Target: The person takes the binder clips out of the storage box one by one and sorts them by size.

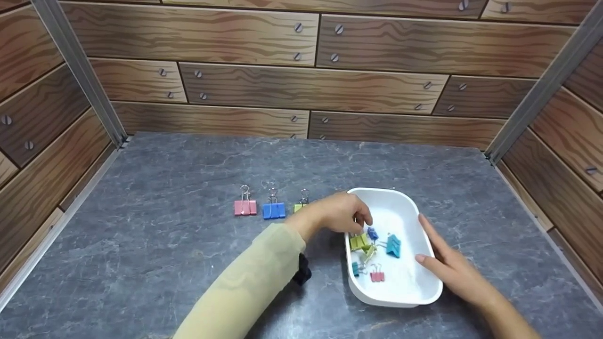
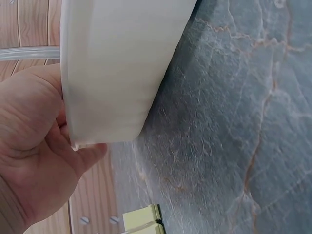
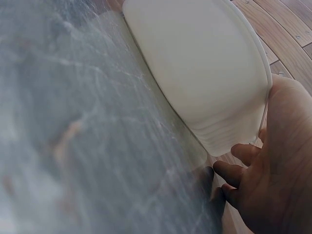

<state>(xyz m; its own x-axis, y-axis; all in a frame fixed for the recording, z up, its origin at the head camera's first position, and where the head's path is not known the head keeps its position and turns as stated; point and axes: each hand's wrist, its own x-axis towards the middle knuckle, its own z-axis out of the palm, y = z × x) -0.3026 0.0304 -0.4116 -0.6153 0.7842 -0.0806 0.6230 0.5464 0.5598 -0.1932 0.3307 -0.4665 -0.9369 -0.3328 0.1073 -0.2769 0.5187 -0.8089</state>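
Note:
A white tray [image 1: 426, 287] with rounded corners holds several small binder clips. My left hand [image 1: 341, 212] reaches over its left rim, fingers bent down close to a small blue binder clip [image 1: 372, 233] and a yellow-green binder clip [image 1: 359, 242]. The tray wall hides most of those fingertips in the left wrist view, and I cannot tell whether they pinch anything. My right hand [image 1: 454, 268] grips the tray's right side, thumb over the rim and fingers along the outer wall. A teal binder clip [image 1: 393, 246] and a small pink one [image 1: 377, 276] lie inside.
Left of the tray, a pink binder clip [image 1: 245, 207], a blue binder clip [image 1: 274, 210] and a yellow-green binder clip [image 1: 300, 207] stand in a row on the grey marbled table [image 1: 188, 263]. My left forearm partly covers the last one. Wood-patterned walls [image 1: 245, 84] enclose the back and sides.

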